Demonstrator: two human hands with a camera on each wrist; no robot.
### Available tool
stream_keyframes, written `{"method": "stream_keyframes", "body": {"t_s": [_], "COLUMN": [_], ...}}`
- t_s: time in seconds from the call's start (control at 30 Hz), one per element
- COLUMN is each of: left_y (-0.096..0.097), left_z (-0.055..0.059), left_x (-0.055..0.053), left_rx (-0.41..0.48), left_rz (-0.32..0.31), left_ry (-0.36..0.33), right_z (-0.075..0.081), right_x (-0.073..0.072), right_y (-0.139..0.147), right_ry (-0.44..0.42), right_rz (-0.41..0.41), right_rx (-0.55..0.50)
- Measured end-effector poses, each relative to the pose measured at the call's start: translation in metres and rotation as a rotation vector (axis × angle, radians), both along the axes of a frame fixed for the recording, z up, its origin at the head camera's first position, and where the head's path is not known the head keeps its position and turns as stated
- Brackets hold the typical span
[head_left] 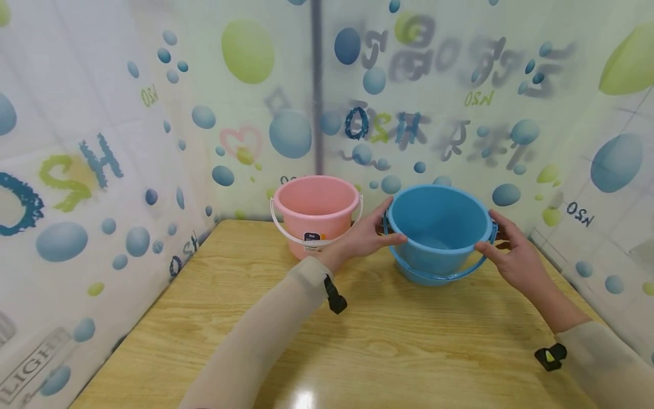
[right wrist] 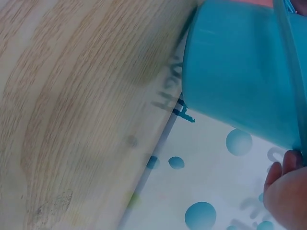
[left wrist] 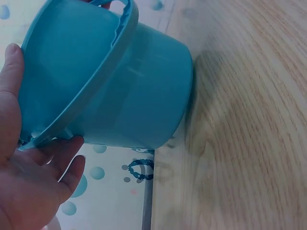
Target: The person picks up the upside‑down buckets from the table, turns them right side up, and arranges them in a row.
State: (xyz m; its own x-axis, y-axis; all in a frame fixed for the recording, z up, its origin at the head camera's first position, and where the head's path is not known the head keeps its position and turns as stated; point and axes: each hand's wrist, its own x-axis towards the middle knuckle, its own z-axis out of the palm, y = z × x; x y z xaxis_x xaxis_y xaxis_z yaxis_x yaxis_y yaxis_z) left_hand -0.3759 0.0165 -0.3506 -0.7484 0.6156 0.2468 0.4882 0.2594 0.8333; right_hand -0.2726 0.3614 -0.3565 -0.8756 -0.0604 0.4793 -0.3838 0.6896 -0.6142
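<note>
A blue bucket (head_left: 434, 258) stands toward the back right of the wooden table, its handle hanging down across the front. My left hand (head_left: 369, 234) grips its left rim, thumb over the edge and fingers curled under the outside. On the opposite side my right hand (head_left: 516, 255) holds the rim in the same way. In the left wrist view the blue bucket (left wrist: 139, 86) shows its inside and side wall, with the left hand (left wrist: 33, 177) at the rim. The right wrist view has the right hand's fingers (right wrist: 291, 163) under the bucket's rim.
A pink bucket (head_left: 317, 227) with a white handle and a dark label stands left of the blue one, behind my left wrist. The wooden table (head_left: 357, 341) reaches back to printed curtains (head_left: 286, 96) with bubble patterns, which hang on three sides.
</note>
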Motion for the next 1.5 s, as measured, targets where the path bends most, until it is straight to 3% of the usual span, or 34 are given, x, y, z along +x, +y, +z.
{"method": "stream_keyframes", "body": {"t_s": [0.27, 0.6, 0.77, 1.07, 1.3, 1.5], "left_y": [0.006, 0.014, 0.018, 0.020, 0.022, 0.021], "left_z": [-0.003, -0.003, -0.003, -0.004, -0.002, -0.002], "left_x": [0.002, 0.002, 0.001, 0.002, -0.003, -0.009], "left_rx": [0.014, 0.024, 0.011, -0.016, -0.040, -0.041], "left_rz": [0.021, 0.074, 0.100, 0.145, 0.163, 0.141], "left_ry": [-0.057, -0.066, -0.086, -0.116, -0.117, -0.127], "right_z": [-0.001, -0.004, -0.005, -0.008, -0.010, -0.010], "right_x": [-0.005, -0.010, -0.012, -0.018, -0.024, -0.030], "right_y": [0.004, 0.008, 0.012, 0.017, 0.019, 0.019], "right_ry": [-0.040, -0.161, -0.232, -0.359, -0.345, -0.341], "right_rz": [-0.006, 0.000, 0.049, 0.226, 0.234, 0.225], "right_rx": [-0.001, -0.035, -0.095, -0.241, -0.233, -0.223]}}
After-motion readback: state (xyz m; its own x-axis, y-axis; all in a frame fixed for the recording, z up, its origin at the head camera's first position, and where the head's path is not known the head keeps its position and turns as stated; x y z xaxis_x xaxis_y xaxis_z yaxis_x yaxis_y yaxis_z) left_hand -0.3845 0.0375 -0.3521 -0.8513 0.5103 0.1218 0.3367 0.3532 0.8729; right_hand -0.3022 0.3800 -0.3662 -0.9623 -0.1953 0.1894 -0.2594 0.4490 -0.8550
